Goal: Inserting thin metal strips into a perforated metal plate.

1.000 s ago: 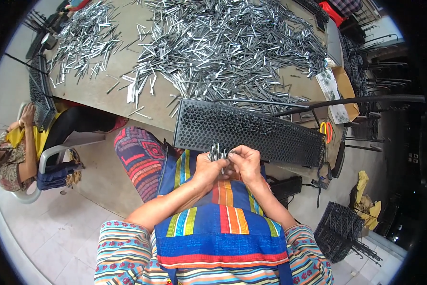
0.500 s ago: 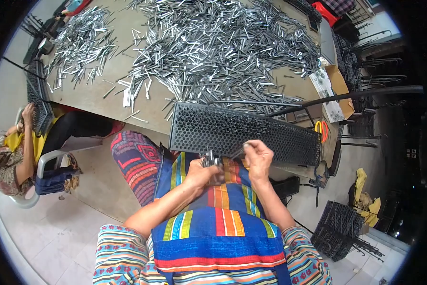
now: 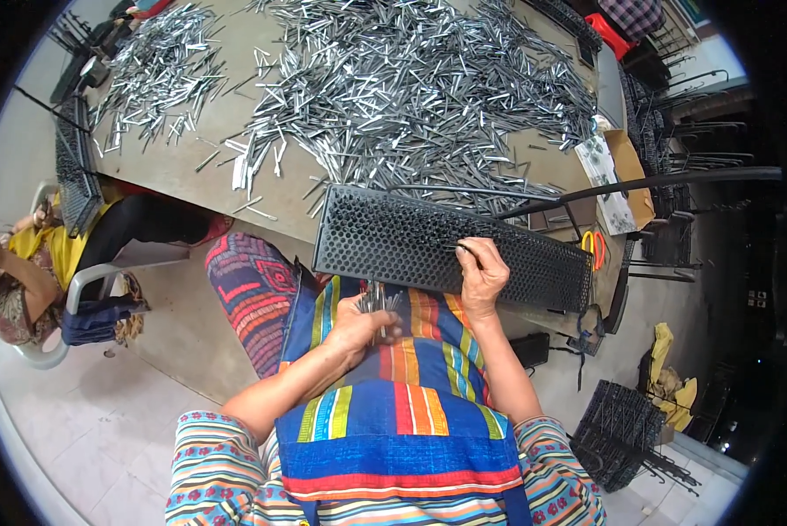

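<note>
My left hand (image 3: pixel 353 328) is closed around a bunch of thin grey strips (image 3: pixel 377 301), whose ends stick up above the fingers over my lap. With fingertips pinched together, my right hand (image 3: pixel 484 279) is over a long black perforated tray (image 3: pixel 372 237). A thin dark strip (image 3: pixel 460 246) shows at those fingertips, close to the tray's holes; whether it enters one I cannot tell. The tray lies slanted across the table's near edge, just beyond my lap. Behind it spreads a big heap of loose grey and silvery strips (image 3: pixel 402 96).
A smaller heap of strips (image 3: pixel 161 74) lies at the table's far left. Orange-handled scissors (image 3: pixel 593 249) and an open cardboard box (image 3: pixel 628 180) are right of the tray. A black bar (image 3: pixel 656 181) juts out rightward. Another person (image 3: pixel 34 272) sits at left beside another perforated tray (image 3: pixel 80 175).
My right hand has moved slightly up and right, from beside the bunch onto the tray. My left hand stays over my lap with the bunch. The person at left has lowered a hand from their tray.
</note>
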Demonstrator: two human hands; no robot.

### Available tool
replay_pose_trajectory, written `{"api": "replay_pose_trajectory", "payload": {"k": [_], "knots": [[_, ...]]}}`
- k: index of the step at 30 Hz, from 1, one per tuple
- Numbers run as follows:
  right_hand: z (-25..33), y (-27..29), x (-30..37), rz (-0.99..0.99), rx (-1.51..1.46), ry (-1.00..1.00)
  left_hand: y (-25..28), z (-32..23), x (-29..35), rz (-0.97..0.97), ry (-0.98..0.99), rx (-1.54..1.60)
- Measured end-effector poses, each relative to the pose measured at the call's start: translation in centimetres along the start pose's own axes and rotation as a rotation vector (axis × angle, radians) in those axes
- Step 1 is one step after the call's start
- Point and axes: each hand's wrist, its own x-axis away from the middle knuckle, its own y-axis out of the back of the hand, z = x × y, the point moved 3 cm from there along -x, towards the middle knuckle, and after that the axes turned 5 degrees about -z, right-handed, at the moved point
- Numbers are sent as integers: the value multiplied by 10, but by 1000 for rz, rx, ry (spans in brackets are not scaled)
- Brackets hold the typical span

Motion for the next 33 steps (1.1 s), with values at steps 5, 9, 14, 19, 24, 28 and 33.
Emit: {"api": "replay_pose_trajectory", "payload": {"k": [5,9,14,19,24,28,33], "knots": [[7,-3,-1,13,-7,52,9,3,-9,-16,7,-47],[4,-4,1,24,26,109,10,1,-9,-58,34,10],[-5,0,6,28,-24,-55,15,2,-13,-34,23,19],[-1,-3,5,9,35,60,13,-2,-12,-28,33,46],[6,-11,0,34,180,51,6,-6,-10,-19,35,9],[0,-11,-2,59,207,-75,7,-7,-12,-10,43,8],[19,-18,0,192,251,-76,9,-7,-12,-47,44,69]]}}
